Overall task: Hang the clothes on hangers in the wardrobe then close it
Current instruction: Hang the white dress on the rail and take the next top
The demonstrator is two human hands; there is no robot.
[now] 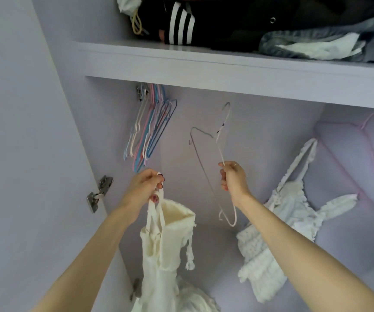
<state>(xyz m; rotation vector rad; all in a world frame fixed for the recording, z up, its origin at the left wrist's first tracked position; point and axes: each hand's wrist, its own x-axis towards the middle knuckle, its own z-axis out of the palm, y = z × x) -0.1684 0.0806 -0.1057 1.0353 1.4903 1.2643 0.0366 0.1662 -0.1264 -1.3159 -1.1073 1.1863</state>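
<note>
Lilac wardrobe (46,109) (open), cluttered shelf (204,70) — hangers (150,129) beneath

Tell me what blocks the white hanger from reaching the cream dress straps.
Nothing visible does. The right hand holds the white hanger apart from the cream dress, whose straps the left hand pinches; only open space before the wardrobe's back wall lies between them.
</note>
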